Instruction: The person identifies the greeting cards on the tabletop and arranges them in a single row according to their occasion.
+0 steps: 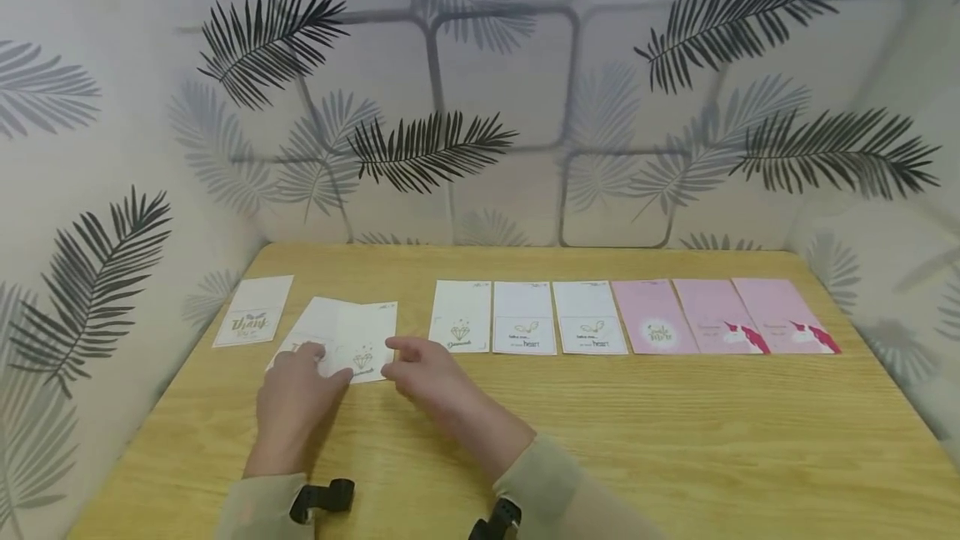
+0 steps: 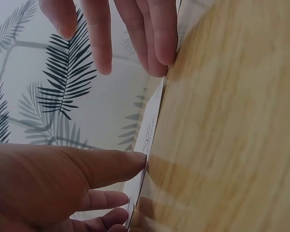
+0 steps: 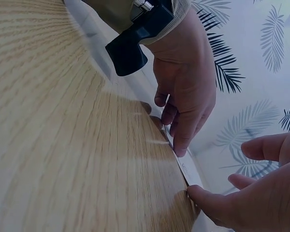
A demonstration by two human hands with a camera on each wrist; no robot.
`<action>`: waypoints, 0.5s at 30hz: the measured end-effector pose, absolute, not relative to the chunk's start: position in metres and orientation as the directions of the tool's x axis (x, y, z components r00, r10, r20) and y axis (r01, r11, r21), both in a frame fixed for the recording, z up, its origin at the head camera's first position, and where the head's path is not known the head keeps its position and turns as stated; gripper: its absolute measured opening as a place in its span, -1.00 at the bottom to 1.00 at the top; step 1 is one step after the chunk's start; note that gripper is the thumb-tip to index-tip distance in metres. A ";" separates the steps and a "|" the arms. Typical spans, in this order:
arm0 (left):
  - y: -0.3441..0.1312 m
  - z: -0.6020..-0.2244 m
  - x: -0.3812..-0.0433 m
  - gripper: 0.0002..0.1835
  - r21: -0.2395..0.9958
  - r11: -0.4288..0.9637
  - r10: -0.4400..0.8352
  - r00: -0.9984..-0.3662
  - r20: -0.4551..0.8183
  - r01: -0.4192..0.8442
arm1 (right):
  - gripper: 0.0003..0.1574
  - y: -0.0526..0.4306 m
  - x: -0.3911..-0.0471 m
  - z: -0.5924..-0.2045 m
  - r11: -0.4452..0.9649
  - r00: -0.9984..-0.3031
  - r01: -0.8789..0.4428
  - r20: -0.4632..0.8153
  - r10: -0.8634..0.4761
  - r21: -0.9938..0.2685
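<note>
Two white greeting cards lie partly overlapped on the table's left side. The right one is a diamond card (image 1: 378, 323), with a gold diamond print; the left is a thank-you card (image 1: 307, 323), its lettering partly hidden by my left hand (image 1: 296, 390). My left hand's fingers rest over that card, and its thumb touches the diamond card's lower left part. My right hand (image 1: 435, 377) is at the diamond card's right edge, thumb at the lower corner, index finger extended above it. In the right wrist view the right thumb meets the card's (image 3: 186, 166) edge.
Another thank-you card (image 1: 252, 311) lies at the far left. To the right runs a row: a second diamond card (image 1: 460, 315), two winged-heart cards (image 1: 525, 317), a pink card with a round white print (image 1: 654, 315) and two pink unicorn cards (image 1: 720, 315). A patterned wall (image 1: 510, 207) rises behind the wooden table (image 1: 637, 440).
</note>
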State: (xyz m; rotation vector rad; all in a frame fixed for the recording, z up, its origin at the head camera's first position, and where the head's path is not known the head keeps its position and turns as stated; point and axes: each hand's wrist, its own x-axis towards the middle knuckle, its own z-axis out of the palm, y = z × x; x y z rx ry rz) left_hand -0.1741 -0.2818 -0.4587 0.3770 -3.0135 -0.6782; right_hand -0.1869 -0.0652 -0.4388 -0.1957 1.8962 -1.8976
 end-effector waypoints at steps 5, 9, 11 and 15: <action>-0.280 -0.457 -0.173 -0.26 0.423 0.875 -0.250 -0.968 -0.025 -0.237 | -0.32 -0.069 -0.191 -0.442 -0.018 -0.882 0.268 -0.237 -0.408 -0.963; -0.279 -0.454 -0.172 -0.27 0.423 0.873 -0.255 -0.967 -0.029 -0.243 | -0.32 -0.069 -0.193 -0.442 -0.057 -0.874 0.295 -0.245 -0.420 -0.954; -0.278 -0.453 -0.172 -0.27 0.424 0.873 -0.255 -0.967 -0.027 -0.242 | -0.33 -0.069 -0.194 -0.443 -0.071 -0.870 0.305 -0.247 -0.427 -0.950; -0.277 -0.450 -0.171 -0.28 0.421 0.873 -0.257 -0.966 -0.030 -0.245 | -0.36 -0.069 -0.194 -0.444 -0.092 -0.868 0.313 -0.246 -0.431 -0.945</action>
